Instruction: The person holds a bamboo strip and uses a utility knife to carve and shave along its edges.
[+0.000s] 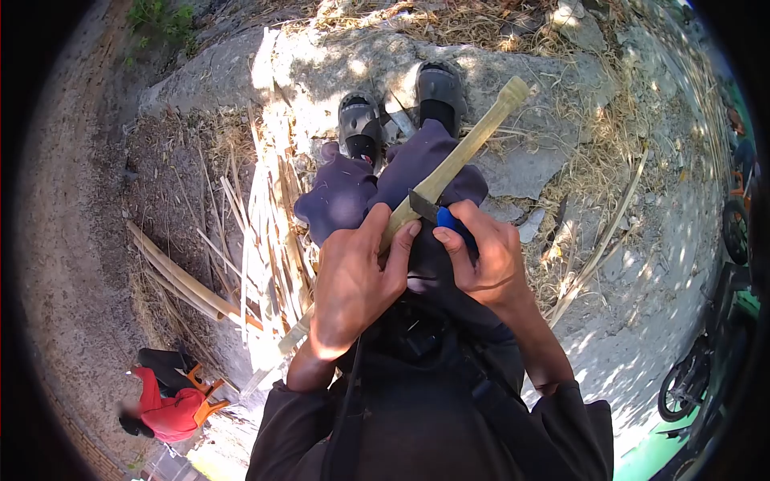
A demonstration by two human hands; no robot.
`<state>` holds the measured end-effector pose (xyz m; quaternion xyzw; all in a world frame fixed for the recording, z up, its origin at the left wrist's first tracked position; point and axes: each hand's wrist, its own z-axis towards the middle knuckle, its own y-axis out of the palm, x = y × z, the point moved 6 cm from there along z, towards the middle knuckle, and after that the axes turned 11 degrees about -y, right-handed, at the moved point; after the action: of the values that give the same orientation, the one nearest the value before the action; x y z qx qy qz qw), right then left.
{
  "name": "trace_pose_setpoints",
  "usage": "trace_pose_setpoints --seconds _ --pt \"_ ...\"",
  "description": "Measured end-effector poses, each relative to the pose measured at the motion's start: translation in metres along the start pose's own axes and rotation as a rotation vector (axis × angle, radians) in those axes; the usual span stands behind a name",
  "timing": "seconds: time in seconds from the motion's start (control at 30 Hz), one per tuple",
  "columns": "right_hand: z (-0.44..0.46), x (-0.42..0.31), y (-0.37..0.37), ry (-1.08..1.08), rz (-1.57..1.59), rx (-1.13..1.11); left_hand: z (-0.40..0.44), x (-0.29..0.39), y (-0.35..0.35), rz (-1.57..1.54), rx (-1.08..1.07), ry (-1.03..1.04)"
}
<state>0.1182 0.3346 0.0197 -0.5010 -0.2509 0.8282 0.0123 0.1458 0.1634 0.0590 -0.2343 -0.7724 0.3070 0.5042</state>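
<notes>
A pale bamboo piece (464,152) lies slantwise across my lap, its knobbed end up at the right and its other end running down under my left forearm. My left hand (358,276) grips it near the middle, thumb and fingers pressed round it. In my right hand (491,255) is the blue handle (447,218) of a small knife. The dark blade (423,206) rests on the bamboo just beyond my left fingertips. Both hands are close together above my dark trousers (417,164).
Split bamboo strips (273,216) lie in a heap left of my legs, with thicker poles (180,276) beyond. A person in red (172,409) sits on an orange chair (210,403) at lower left. Motorbikes (686,381) stand at right. A stone ledge (313,68) is ahead.
</notes>
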Motion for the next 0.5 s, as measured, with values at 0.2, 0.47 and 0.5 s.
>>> trace_pose_setpoints --seconds 0.2,0.47,0.5 --pt "0.0023 -0.0007 -0.0035 -0.033 -0.006 0.000 0.0003 0.0032 0.0000 0.009 0.013 0.023" --pt "0.0000 0.0034 -0.0069 -0.011 0.087 -0.027 -0.0032 0.0071 0.0004 0.000 0.070 0.052" --pt "0.0003 0.0038 -0.0071 -0.007 0.090 -0.029 -0.0035 0.0060 0.0010 0.013 0.064 0.046"
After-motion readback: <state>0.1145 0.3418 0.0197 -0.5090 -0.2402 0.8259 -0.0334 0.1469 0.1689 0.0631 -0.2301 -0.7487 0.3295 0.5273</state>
